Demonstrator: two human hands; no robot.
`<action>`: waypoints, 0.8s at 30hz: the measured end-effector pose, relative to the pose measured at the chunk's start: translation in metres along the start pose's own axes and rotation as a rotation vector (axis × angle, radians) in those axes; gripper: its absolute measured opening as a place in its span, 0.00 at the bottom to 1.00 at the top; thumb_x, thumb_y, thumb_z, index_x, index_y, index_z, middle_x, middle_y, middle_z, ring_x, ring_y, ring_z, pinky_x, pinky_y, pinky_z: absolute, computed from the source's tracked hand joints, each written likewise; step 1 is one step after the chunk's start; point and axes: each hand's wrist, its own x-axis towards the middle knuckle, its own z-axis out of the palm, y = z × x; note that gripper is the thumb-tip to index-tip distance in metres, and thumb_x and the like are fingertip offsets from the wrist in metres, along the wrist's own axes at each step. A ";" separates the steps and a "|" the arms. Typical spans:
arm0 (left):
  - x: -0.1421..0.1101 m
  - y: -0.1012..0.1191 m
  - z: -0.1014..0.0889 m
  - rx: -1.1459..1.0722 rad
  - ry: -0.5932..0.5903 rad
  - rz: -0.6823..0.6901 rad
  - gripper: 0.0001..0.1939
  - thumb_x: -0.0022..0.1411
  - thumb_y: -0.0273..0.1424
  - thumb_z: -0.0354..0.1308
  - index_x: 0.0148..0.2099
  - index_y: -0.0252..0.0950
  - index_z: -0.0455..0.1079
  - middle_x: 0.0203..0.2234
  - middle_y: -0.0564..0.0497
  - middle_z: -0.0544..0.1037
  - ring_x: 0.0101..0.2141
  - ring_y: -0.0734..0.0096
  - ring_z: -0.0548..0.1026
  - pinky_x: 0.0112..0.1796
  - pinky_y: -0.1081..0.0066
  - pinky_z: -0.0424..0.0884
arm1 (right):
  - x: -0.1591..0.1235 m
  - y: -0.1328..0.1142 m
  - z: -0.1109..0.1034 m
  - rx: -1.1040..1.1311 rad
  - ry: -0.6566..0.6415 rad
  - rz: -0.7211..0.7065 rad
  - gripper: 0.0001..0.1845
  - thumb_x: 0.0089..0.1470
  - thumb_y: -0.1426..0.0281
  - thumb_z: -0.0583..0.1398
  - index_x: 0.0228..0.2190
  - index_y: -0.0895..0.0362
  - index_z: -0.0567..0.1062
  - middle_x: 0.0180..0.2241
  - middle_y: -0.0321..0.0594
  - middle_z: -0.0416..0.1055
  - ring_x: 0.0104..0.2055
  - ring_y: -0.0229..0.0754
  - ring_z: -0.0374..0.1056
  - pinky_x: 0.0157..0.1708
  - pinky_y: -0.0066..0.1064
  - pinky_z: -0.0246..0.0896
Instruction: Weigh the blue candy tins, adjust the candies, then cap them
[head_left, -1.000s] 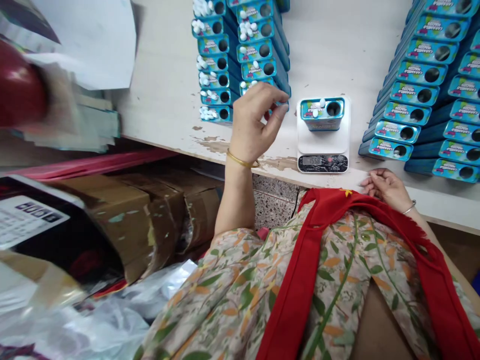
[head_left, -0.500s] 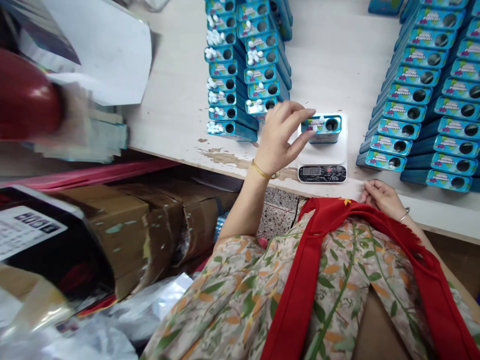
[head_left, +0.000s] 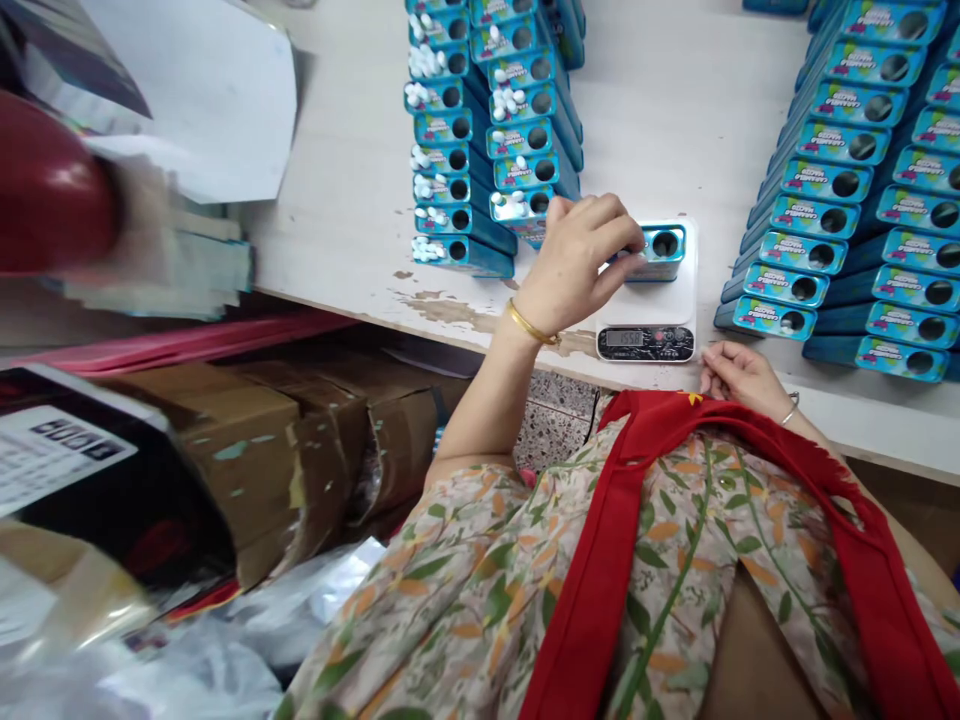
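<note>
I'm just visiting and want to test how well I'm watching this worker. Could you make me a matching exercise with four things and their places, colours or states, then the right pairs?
Things:
1. Left hand
2. Right hand
3. Scale
4. Left wrist's bangle

Places, colours or states:
A. Under a tin
B. Fingers curled, apart from every tin
C. Gold-coloured
D. Fingers over part of a tin's top

Right pairs: 1-D, 2-B, 3-A, 4-C
</note>
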 end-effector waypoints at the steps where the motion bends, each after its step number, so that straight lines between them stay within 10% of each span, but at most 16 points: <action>1: -0.001 0.003 -0.002 -0.002 0.031 -0.011 0.11 0.73 0.41 0.50 0.42 0.41 0.69 0.40 0.48 0.74 0.42 0.60 0.71 0.45 0.51 0.64 | 0.000 -0.003 0.002 0.018 -0.022 0.005 0.31 0.40 0.43 0.70 0.29 0.57 0.69 0.17 0.34 0.72 0.12 0.29 0.59 0.13 0.21 0.46; 10: -0.016 0.044 0.003 -0.084 0.122 0.316 0.16 0.74 0.43 0.48 0.51 0.39 0.68 0.48 0.48 0.76 0.49 0.64 0.74 0.47 0.59 0.67 | -0.006 -0.031 0.033 0.506 -0.231 0.121 0.20 0.56 0.53 0.64 0.39 0.58 0.75 0.33 0.39 0.75 0.29 0.33 0.70 0.25 0.21 0.66; 15: -0.027 0.021 -0.007 -0.161 0.429 -0.084 0.09 0.73 0.38 0.51 0.49 0.42 0.68 0.45 0.49 0.76 0.49 0.65 0.72 0.51 0.59 0.69 | -0.015 -0.022 0.018 0.361 -0.084 0.096 0.11 0.53 0.68 0.66 0.39 0.57 0.77 0.34 0.39 0.74 0.30 0.32 0.69 0.26 0.20 0.64; 24: -0.044 -0.012 -0.002 -0.079 0.339 -0.318 0.24 0.72 0.50 0.37 0.55 0.43 0.65 0.50 0.46 0.73 0.56 0.55 0.67 0.56 0.47 0.62 | -0.029 0.003 -0.008 0.273 0.085 0.092 0.18 0.49 0.59 0.70 0.38 0.55 0.76 0.32 0.38 0.74 0.27 0.33 0.67 0.24 0.22 0.63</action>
